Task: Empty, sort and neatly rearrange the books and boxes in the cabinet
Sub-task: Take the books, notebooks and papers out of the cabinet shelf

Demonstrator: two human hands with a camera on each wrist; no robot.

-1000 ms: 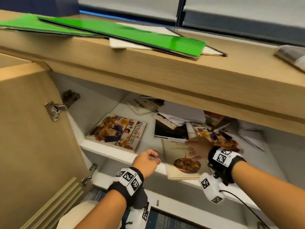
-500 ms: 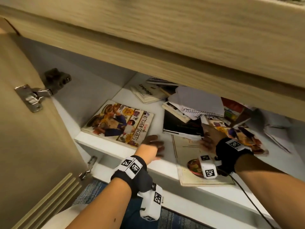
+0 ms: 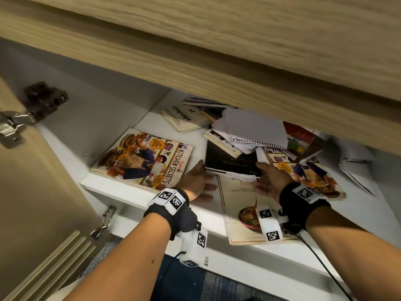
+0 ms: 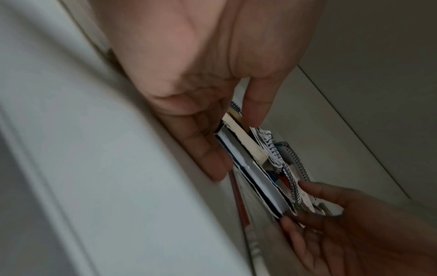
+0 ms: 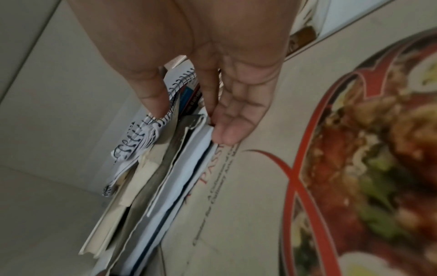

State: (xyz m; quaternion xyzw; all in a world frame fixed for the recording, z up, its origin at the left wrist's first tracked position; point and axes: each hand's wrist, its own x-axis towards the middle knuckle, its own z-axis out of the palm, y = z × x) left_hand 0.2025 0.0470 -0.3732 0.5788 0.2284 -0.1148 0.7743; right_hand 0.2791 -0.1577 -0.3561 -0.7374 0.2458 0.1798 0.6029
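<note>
While the overhang hides the pile's back, left hand (image 3: pixel 195 179) and right hand (image 3: pixel 268 181) spread, bracketing black book (image 3: pixel 230 159).

Two hands (image 3: pixel 195 181) (image 3: pixel 268 181), two spiral notebooks (image 3: pixel 258 131) (image 3: pixel 201 99)

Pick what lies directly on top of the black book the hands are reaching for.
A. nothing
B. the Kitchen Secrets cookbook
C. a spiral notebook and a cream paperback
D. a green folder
C: the spiral notebook and a cream paperback overlap the black book from behind, with the left hand and right hand at its front corners.
</note>
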